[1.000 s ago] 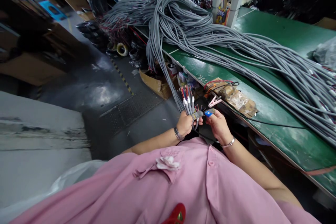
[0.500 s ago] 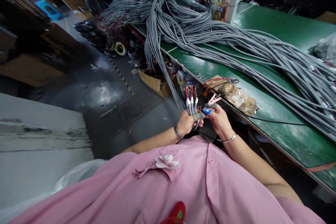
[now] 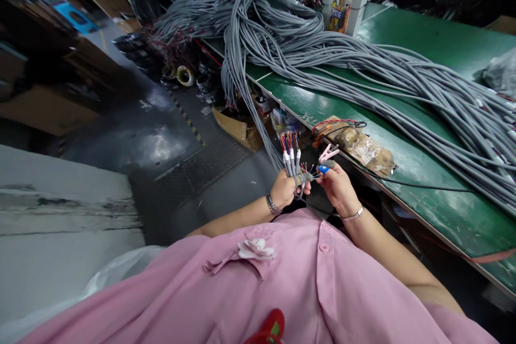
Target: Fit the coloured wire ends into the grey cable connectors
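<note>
My left hand (image 3: pixel 284 189) is closed around several grey cables (image 3: pixel 294 165). Their stripped ends rise above the fist, with white collars and bunches of coloured wires (image 3: pixel 289 141) fanning out. A grey cover wraps the left thumb, beside some short loose wires at the near cable end. Close by on the right, my right hand (image 3: pixel 338 188) pinches the tips of thin wires coming from that cable end. A blue wrap (image 3: pixel 323 169) sits on its thumb and a grey cover on a finger. A pink clip (image 3: pixel 328 152) sticks up just beyond the right fingers.
Long grey cables (image 3: pixel 282 27) lie heaped across the green table (image 3: pixel 427 32) and hang over its edge. A taped wooden block (image 3: pixel 363 148) with red and black wires rests near that edge. Below stands an open cardboard box (image 3: pixel 236 129). A white cabinet (image 3: pixel 64 199) is at left.
My right hand has shifted slightly right, a little away from the left. The cable ends in my left hand have tilted slightly left, and the thin wires between the hands look more spread out.
</note>
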`<control>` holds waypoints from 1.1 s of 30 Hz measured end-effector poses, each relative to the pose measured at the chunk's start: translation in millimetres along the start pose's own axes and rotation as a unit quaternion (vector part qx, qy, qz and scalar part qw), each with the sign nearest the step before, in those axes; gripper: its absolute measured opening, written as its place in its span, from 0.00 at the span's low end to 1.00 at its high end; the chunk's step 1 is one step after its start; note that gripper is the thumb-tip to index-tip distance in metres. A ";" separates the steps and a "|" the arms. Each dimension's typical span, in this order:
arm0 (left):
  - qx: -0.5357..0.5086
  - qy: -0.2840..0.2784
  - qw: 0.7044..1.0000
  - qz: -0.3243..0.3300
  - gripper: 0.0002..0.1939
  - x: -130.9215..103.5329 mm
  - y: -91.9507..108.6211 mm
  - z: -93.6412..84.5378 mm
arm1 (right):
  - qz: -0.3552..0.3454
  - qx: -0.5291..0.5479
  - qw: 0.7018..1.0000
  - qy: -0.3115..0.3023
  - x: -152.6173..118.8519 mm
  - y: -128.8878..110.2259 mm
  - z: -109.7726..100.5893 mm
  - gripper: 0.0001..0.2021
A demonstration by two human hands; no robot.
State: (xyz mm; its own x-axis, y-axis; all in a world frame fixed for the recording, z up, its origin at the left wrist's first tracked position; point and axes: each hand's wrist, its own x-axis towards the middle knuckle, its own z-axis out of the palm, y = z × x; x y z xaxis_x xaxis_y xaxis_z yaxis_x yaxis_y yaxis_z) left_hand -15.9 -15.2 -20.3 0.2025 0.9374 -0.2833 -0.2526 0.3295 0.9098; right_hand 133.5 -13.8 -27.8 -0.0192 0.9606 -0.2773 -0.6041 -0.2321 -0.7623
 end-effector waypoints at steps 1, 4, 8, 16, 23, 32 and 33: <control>0.002 -0.003 1.000 0.000 0.17 0.0 0.3 0.0 | 0.009 0.001 1.000 -0.007 -0.4 -0.9 -0.9 0.08; 0.005 -0.010 1.000 -0.004 0.17 -0.6 0.8 0.4 | 0.034 -0.012 0.999 -0.027 -2.7 -5.8 -1.2 0.10; 0.011 -0.023 1.000 -0.012 0.18 -1.6 0.2 0.8 | 0.039 -0.041 0.996 -0.065 -4.4 -13.1 3.1 0.14; 0.038 -0.038 0.998 -0.018 0.19 -2.8 1.0 -1.8 | 0.050 -0.029 0.994 -0.098 -1.9 -7.8 1.6 0.13; 0.053 -0.094 0.994 -0.023 0.17 -3.5 -4.0 -6.1 | 0.139 0.020 0.978 -0.154 4.9 -5.9 -6.0 0.14; 0.068 -0.053 0.995 -0.040 0.18 -3.4 -4.7 -5.9 | 0.085 0.019 0.990 -0.107 1.8 -6.9 -9.1 0.13; 0.065 -0.049 0.996 -0.040 0.17 -3.5 -4.1 -5.3 | 0.087 0.022 0.991 -0.096 1.9 -6.6 -12.7 0.13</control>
State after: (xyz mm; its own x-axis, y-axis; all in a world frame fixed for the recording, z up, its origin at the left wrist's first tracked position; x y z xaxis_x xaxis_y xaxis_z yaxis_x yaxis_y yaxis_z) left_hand -20.6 -19.2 -24.6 0.3096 0.8912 -0.3315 -0.1088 0.3795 0.9188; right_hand 147.6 -12.4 -30.7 -0.2743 0.9191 -0.2827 -0.6126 -0.3937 -0.6854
